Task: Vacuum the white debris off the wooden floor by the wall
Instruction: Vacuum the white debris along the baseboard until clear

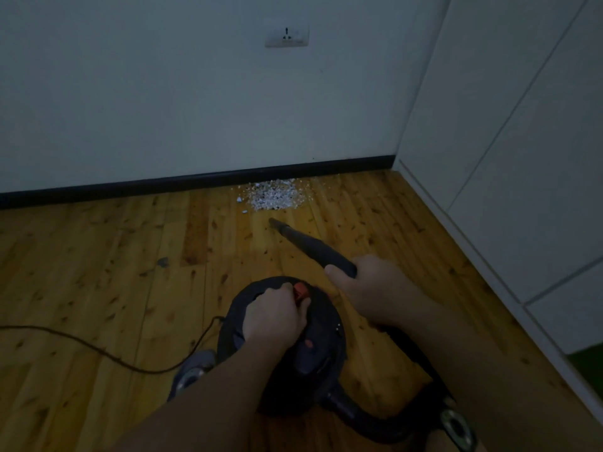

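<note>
White debris (273,196) heaped against the black baseboard (195,181), whole and untouched, just ahead of the nozzle (274,223) tip. Right hand (372,288) wrapped tight round the wand's near end, tip angled down at the wooden floor (98,272). Left hand (274,316) clenched on the vacuum canister (326,340) top beside the red switch (301,291). Nothing sucked up yet; probably barely begun, whole pile left.

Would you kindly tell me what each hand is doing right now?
Left hand: closed on the top of the vacuum cleaner, by its red switch.
Right hand: closed around the black nozzle tube.
</note>
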The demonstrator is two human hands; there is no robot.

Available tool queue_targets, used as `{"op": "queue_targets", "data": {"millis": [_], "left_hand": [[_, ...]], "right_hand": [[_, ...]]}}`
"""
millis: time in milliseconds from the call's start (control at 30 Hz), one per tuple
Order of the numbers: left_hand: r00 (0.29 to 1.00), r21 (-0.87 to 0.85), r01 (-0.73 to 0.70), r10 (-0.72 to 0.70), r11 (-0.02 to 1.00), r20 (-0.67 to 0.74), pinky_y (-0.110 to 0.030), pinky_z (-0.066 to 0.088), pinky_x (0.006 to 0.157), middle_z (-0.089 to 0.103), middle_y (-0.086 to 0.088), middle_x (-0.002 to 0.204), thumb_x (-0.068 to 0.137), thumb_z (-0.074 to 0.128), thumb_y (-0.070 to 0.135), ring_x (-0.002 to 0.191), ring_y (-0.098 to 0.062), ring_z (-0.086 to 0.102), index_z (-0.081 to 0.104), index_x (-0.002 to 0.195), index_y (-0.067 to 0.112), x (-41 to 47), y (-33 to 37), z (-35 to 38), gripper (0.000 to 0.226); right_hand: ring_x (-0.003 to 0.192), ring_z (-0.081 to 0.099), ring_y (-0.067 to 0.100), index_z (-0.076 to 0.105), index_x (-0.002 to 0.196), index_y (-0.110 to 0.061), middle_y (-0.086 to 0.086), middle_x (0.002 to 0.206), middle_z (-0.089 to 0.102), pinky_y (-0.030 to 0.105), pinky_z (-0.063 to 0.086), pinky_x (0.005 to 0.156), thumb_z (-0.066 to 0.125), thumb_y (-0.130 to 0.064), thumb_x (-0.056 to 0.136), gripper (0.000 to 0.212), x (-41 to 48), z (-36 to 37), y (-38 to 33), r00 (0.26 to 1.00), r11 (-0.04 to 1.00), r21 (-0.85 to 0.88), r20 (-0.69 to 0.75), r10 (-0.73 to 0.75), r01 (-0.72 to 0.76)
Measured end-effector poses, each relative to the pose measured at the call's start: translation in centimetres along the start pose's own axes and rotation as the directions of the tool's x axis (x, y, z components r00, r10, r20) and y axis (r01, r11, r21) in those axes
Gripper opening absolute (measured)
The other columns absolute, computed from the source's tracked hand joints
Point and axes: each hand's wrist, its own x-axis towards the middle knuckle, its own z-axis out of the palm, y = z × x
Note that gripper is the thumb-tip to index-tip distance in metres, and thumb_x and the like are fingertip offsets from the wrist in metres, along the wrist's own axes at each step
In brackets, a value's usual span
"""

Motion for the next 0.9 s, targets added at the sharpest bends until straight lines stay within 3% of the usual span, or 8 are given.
{"op": "queue_targets", "data": {"millis": [367, 567, 900], "left_hand": [[0.999, -0.007, -0.042, 0.042, 0.999, -0.011, -0.034, 0.043, 0.058, 0.046, 0.006, 0.076, 0.101, 0.044, 0.057, 0.078, -0.022, 0.065, 0.051, 0.098, 0.023, 2.3, -1.2, -0.6, 0.034], [0.999, -0.008, -0.050, 0.050, 0.999, 0.005, -0.034, 0.041, 0.058, 0.047, 0.006, 0.078, 0.102, 0.044, 0.056, 0.073, -0.021, 0.061, 0.048, 0.097, 0.023, 3.0, -1.6, -0.8, 0.033], [0.999, -0.015, -0.033, 0.033, 0.999, 0.033, -0.034, 0.040, 0.060, 0.064, -0.002, 0.094, 0.103, 0.043, 0.055, 0.082, -0.024, 0.067, 0.053, 0.104, 0.020, 3.7, -1.8, -1.5, 0.036]], "right_hand": [[0.062, 0.061, 0.016, 0.064, 0.083, -0.016, -0.001, 0.069, 0.061, 0.031, 0.047, 0.056, 0.051, -0.058, 0.098, 0.046, 3.1, 0.9, -1.4, 0.999, 0.999, -0.041, 0.034, -0.001, 0.002], [0.064, 0.061, 0.020, 0.061, 0.077, -0.014, 0.001, 0.068, 0.060, 0.038, 0.052, 0.062, 0.051, -0.055, 0.099, 0.047, 5.2, 1.6, -2.9, 0.998, 0.999, -0.029, 0.042, -0.044, 0.045], [0.062, 0.061, 0.023, 0.055, 0.068, -0.015, 0.001, 0.063, 0.055, 0.033, 0.047, 0.057, 0.053, -0.053, 0.099, 0.049, 7.3, 2.5, -4.0, 0.996, 0.996, -0.042, 0.030, -0.080, 0.082]]}}
